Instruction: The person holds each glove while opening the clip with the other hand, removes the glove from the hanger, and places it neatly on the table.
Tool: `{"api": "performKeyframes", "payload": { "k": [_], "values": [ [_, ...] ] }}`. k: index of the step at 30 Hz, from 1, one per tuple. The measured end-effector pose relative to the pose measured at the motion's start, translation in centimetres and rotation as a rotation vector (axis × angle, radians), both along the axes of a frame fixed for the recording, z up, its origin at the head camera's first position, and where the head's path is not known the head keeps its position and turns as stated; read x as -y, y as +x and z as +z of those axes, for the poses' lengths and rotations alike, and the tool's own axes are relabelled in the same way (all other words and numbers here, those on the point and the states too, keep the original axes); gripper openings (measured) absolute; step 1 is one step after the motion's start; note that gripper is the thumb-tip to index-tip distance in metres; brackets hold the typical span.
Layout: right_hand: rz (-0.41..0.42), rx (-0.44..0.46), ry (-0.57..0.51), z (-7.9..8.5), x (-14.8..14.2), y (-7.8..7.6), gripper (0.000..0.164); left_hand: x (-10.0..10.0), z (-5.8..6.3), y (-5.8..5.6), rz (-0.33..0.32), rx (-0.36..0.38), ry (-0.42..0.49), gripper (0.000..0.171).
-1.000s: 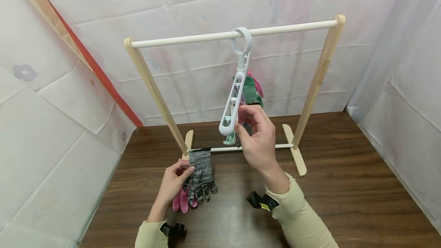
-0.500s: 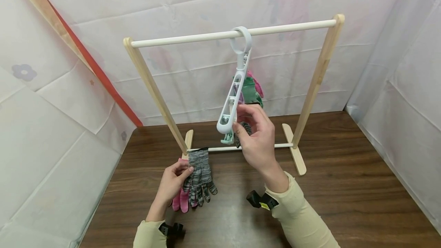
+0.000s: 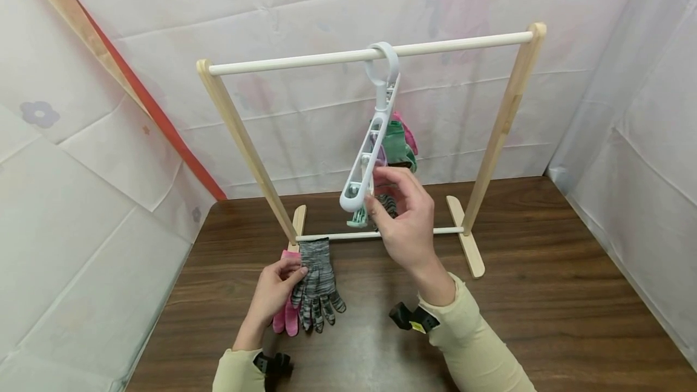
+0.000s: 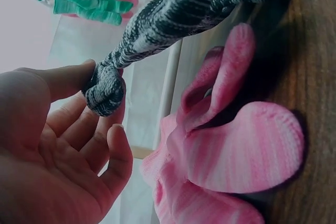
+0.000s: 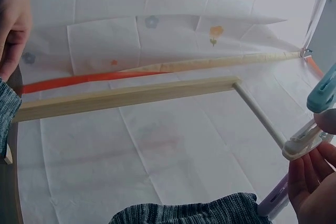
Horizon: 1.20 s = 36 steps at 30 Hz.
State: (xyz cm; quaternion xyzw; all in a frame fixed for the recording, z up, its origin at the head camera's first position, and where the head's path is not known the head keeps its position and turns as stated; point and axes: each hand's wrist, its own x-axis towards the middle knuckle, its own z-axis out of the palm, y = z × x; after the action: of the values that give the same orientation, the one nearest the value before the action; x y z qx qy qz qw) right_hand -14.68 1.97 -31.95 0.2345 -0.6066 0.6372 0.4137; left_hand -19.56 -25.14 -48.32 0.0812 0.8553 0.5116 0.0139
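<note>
Currently, grey glove, lower left of centre, is pinched in left hand; mid-frame, white clip on hanger is pinched in right hand; apparently clipping is being prepared, glove-lifting required

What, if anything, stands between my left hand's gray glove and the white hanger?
Nothing visible stands between the gray glove and the white hanger; the right hand is at the hanger's near end.

Head view: bright, even
Dark-brown wood-grain tabletop: soft sheen before the pale-wood, white-barred rack
White floral sheet: faint shadows behind rack
Wrist views: dimmer
</note>
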Motion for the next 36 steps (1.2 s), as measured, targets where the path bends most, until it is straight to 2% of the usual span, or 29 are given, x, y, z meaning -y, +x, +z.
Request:
{"api": "performKeyframes", "payload": {
  "k": [7,16,25,36],
  "values": [
    [0.01,0.001,-0.003,-0.1,0.0,0.0,0.036,-0.1,-0.5,-0.1,-0.006,-0.037,-0.019,0.017],
    [0.005,-0.002,-0.003,-0.1,-0.1,0.0,0.035,-0.1,-0.9,-0.2,-0.01,-0.029,-0.049,0.018],
    [0.005,-0.01,-0.008,-0.1,-0.1,0.0,0.035,-0.2,-1.0,-0.4,0.032,-0.038,-0.108,0.015],
    [0.0,0.001,0.002,-0.2,-0.2,0.0,0.036,-0.1,-1.7,-0.5,0.053,0.011,-0.159,0.019]
  ]
}}
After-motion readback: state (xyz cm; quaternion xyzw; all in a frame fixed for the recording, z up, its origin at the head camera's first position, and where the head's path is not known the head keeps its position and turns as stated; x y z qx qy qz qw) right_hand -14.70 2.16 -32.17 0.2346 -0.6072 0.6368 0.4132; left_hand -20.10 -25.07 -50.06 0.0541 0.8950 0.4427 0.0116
